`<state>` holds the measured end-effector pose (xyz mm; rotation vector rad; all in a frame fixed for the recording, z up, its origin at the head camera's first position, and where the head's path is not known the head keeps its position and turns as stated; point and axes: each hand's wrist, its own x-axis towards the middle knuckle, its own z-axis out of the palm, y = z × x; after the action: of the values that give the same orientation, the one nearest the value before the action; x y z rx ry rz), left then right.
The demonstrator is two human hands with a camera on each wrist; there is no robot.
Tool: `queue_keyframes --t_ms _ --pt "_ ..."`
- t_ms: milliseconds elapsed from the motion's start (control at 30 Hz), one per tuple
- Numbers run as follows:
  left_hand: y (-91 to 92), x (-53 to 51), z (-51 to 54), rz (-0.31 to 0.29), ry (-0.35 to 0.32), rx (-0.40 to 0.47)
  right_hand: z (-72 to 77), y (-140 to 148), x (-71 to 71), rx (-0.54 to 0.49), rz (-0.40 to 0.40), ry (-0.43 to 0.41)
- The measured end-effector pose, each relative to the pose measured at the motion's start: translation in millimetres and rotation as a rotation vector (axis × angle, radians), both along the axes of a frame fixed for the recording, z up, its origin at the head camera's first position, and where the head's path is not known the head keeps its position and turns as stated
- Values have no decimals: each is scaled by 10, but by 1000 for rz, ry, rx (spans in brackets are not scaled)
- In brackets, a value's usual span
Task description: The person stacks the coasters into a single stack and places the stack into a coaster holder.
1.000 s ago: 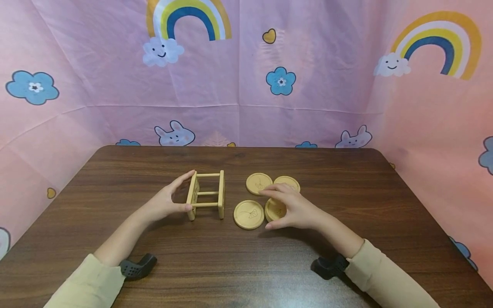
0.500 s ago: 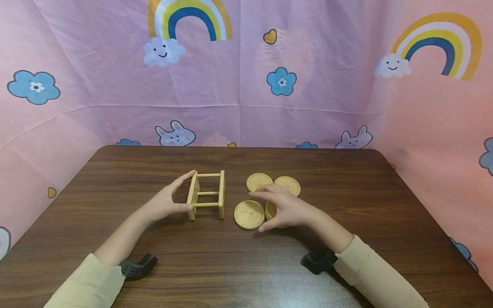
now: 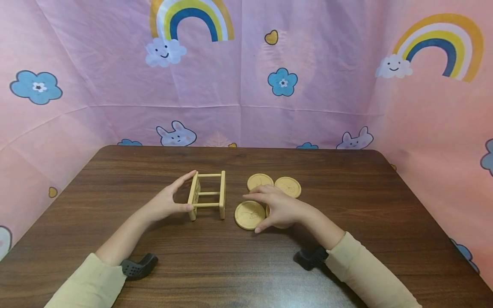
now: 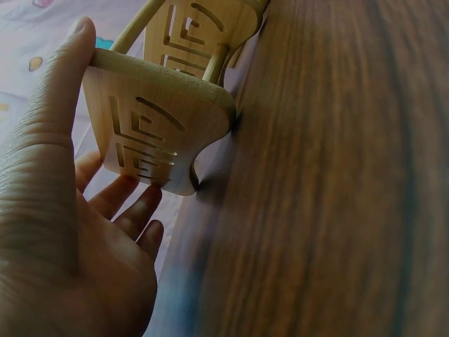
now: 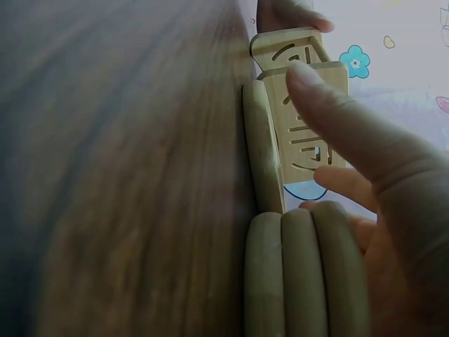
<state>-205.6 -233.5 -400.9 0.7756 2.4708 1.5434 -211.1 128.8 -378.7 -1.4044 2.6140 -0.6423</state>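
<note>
A light wooden coaster rack [image 3: 222, 194], two slotted side panels joined by rods, stands on the table. My left hand [image 3: 163, 203] holds its left panel [image 4: 196, 98] between thumb and fingers, at the near and far edges. Round wooden coasters lie to the right of the rack. Over them is my right hand [image 3: 283, 207], thumb and fingers spread apart, gripping nothing. Its fingertips reach above the front-left coaster [image 3: 247, 216], engraved with a leaf. Under the palm, mostly hidden in the head view, is a stack of three coasters [image 5: 302, 274], seen edge-on in the right wrist view.
Two more places hold coasters behind the right hand: a back-left coaster [image 3: 257, 181] and a back-right coaster [image 3: 290, 187]. The dark wooden table [image 3: 192, 265] ends at a patterned pink curtain [image 3: 215, 85] at the back and sides. Black wrist cameras sit below both forearms.
My right hand has moved left across the coasters, from above the stack toward the front-left coaster. The left hand and the rack have stayed in place.
</note>
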Motion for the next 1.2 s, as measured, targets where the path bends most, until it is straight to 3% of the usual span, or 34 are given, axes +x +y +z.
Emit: queue_keyframes --t_ms 633,1200 --pt "1 -6 0 11 11 -21 -25 -80 -41 111 16 9" --pt "8 2 6 33 -2 -47 -33 -101 -44 115 28 54"
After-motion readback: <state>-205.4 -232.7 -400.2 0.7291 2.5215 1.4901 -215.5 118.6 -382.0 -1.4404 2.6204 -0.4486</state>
